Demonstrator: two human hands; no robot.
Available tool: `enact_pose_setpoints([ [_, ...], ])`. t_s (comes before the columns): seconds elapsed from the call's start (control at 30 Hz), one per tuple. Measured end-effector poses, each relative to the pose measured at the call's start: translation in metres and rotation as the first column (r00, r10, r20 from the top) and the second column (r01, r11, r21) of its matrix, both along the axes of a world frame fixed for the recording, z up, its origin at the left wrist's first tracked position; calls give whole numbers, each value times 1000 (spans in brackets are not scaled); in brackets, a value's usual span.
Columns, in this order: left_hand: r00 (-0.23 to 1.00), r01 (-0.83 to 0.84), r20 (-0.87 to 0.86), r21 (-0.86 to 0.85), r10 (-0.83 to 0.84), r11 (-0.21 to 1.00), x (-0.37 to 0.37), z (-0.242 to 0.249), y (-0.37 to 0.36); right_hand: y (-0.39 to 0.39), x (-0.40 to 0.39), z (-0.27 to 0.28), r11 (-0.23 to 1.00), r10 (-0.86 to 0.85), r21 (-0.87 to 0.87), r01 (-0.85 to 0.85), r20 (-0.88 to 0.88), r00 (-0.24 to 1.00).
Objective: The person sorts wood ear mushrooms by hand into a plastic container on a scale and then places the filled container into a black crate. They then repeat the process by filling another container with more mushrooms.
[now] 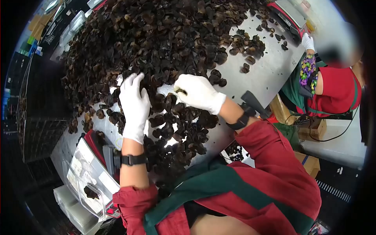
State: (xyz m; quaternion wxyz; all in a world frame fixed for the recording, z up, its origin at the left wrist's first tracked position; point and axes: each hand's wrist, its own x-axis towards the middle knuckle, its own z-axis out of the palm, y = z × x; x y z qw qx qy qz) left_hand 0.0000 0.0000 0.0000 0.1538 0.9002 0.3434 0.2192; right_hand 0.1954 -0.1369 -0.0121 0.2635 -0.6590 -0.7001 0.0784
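A large heap of dark wood ear mushrooms (pixel 156 39) covers the metal table, with a looser patch of wood ears (pixel 180 129) on my near side. My left hand (pixel 134 103), in a white glove, lies at the heap's near edge with its fingers stretched and the thumb apart; nothing shows in it. To its right, my right hand (pixel 199 93), also gloved, is closed with thumb and fingers pinched around a small dark wood ear piece (pixel 181 91). The underside of that grip is hidden.
At the lower left stands a scale with a clear plastic tray (pixel 84 172), one wood ear piece (pixel 91 192) in it. Stacked clear containers (pixel 74 207) sit beside it. A black crate (pixel 43 135) is on the left. Another person (pixel 337 92) reaches a gloved hand toward a second scale (pixel 288 17).
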Motion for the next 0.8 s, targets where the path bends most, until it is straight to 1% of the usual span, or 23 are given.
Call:
enact_pose_setpoints([
  [0.03,999,27,16,133,-30,991,5,2,3,-6,3,8,996,-81,17,84,-128,988],
  [0.07,999,9,-46,265,3,964,12,2,3,-11,5,16,985,-158,22,169,-255,954],
  [0.1,1000,9,-27,278,-1,961,21,-6,15,1,17,26,972,-227,-1,235,-261,938],
  [0.17,985,-15,-162,264,60,964,14,-26,16,7,30,29,951,-301,-7,309,-255,919],
  [0.2,992,11,-122,230,17,973,12,-24,15,12,35,26,946,-296,29,324,-336,894],
  [0.23,992,13,-127,229,17,973,8,-22,12,18,37,28,947,-288,24,321,-378,880],
  [0.3,976,-53,-204,87,70,995,2,-16,0,40,41,18,948,-217,129,292,-408,887],
  [0.33,978,-49,-192,160,80,986,-1,-16,-7,51,40,11,948,-223,140,285,-344,912],
  [0.37,978,-55,-191,161,85,986,-4,-13,-15,62,36,5,949,-226,155,276,-280,933],
  [0.4,972,-95,-197,177,129,980,-4,-6,-26,68,30,11,978,-177,39,203,-351,919],
  [0.43,964,-134,-204,192,173,972,-6,-1,-36,70,21,10,987,-160,-92,132,-469,869],
  [0.5,969,-125,-190,186,160,975,-10,5,-52,61,-2,-6,1000,-3,18,10,-368,930],
  [0.57,968,-116,-200,189,154,975,-19,9,-70,44,-23,-13,946,184,305,-110,-226,957],
  [0.6,962,-127,-217,193,168,973,-24,14,-79,27,-25,4,975,215,115,-189,-278,936],
  [0.63,950,-143,-258,151,178,978,-30,14,-88,12,-30,1,970,222,167,-177,-304,926],
  [0.7,938,-154,-303,62,166,986,-36,25,-98,-2,-27,1,959,270,160,-234,-265,926],
  [0.77,975,-92,-192,114,113,989,-54,31,-114,-35,-13,13,940,340,103,-326,-368,866],
  [0.8,976,-107,-185,60,116,992,-58,33,-122,-44,-6,19,943,317,42,-331,-420,850],
])
